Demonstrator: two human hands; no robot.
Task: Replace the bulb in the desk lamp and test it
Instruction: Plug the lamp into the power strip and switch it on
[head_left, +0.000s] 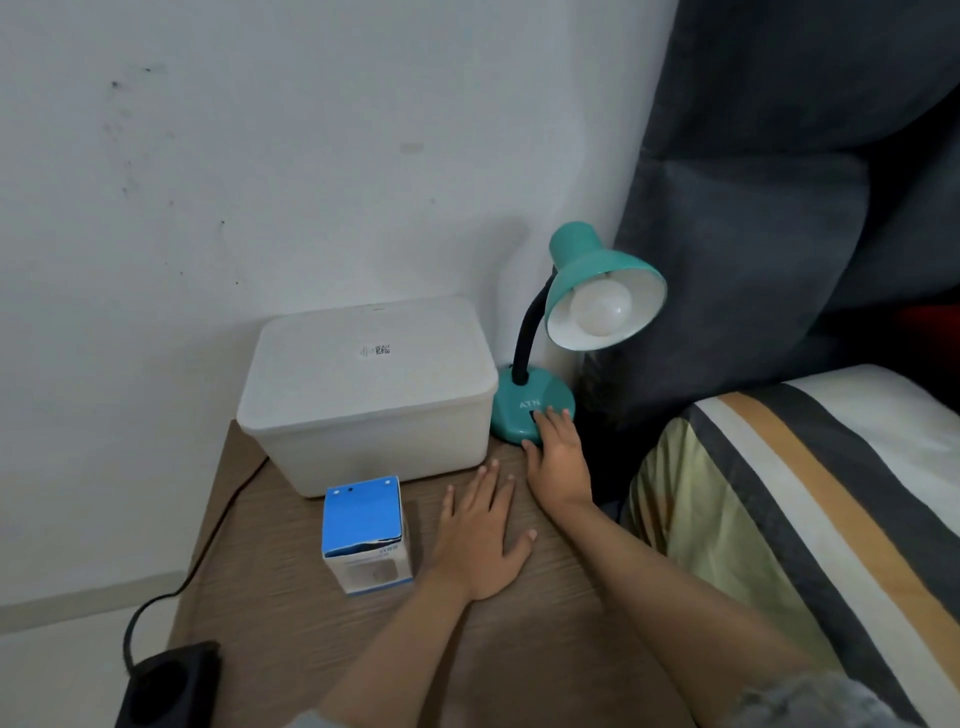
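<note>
Wooden bedside table (291, 613) is set against a white wall. Teal desk lamp (535, 400) base is touched by right hand (558, 457), fingers straight. Left hand (480, 535) is laid flat, released. Bulb (602, 309) is seated but unlit, bulb box (363, 535) closed; testing likely remains.

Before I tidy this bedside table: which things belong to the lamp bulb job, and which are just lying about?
Job: teal gooseneck desk lamp, round white bulb in its shade, blue-and-white cardboard bulb box.

Lying about: white lidded plastic bin, black power strip.
</note>
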